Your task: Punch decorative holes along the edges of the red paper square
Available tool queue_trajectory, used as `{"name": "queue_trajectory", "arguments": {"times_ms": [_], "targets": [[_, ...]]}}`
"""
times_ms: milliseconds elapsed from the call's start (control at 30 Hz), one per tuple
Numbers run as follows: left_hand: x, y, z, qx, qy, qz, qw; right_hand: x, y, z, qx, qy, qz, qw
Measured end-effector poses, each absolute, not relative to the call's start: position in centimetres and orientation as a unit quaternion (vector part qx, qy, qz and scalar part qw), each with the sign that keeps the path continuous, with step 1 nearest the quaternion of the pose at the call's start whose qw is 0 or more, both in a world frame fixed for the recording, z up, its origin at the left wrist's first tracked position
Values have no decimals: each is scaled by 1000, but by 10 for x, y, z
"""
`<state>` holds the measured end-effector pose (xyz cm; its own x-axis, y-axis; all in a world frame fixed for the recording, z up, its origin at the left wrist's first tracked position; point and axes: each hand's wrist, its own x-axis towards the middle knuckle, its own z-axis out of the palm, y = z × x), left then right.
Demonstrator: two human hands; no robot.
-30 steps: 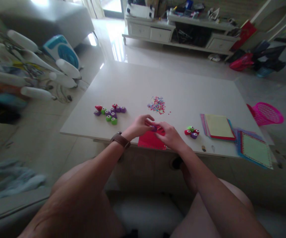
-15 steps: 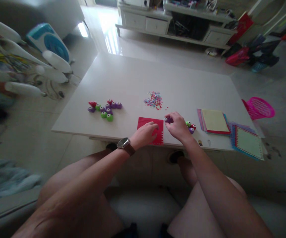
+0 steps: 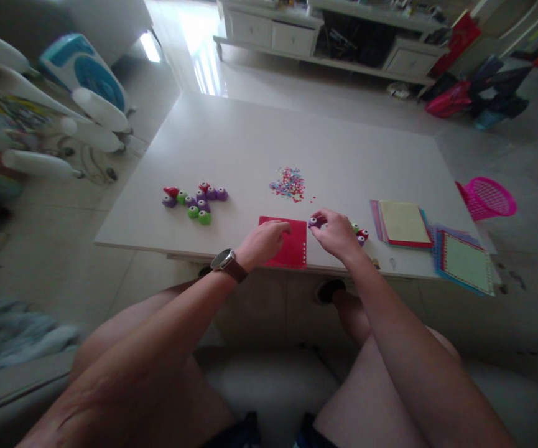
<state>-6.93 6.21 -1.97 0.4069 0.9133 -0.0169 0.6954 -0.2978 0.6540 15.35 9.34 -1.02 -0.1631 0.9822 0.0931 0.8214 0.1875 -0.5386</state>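
Observation:
A red sheet (image 3: 292, 246) lies at the table's near edge, with small pale marks down its right side. Over its left part is my left hand (image 3: 265, 241), fingers bent together; whether anything sits between the fingertips is too small to tell. Just right of the sheet, my right hand (image 3: 336, 233) pinches a purple punch (image 3: 314, 222) with a white round top. More punches, green, red and purple (image 3: 362, 236), stand partly hidden behind that hand. A scattered pile of tiny colourful pieces (image 3: 290, 185) lies beyond the sheet.
Several green, purple and red punches (image 3: 202, 205) stand at the left of the white table (image 3: 343, 137). Two stacks of coloured sheets, one yellow-topped (image 3: 403, 223) and one green-topped (image 3: 467, 262), lie at the right. A pink basket (image 3: 490, 198) is beyond the right edge.
My left hand has shifted left over the red sheet, uncovering more of its middle, and its fingers have drawn together. My right hand still holds the purple punch. The view has moved slightly.

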Motion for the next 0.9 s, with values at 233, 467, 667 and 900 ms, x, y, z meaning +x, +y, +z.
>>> {"name": "queue_trajectory", "arguments": {"times_ms": [233,467,667,900], "targets": [[-72,65,-16,774,534,182,288,151,92,-5,-615,-739,191,197],[-56,52,-19,836,451,127,286,151,91,-2,-623,-741,192,165],[-91,78,-11,768,548,212,255,153,91,1,-626,-737,193,166],[-95,75,-13,798,529,140,253,149,89,3,-623,-742,200,145]]}}
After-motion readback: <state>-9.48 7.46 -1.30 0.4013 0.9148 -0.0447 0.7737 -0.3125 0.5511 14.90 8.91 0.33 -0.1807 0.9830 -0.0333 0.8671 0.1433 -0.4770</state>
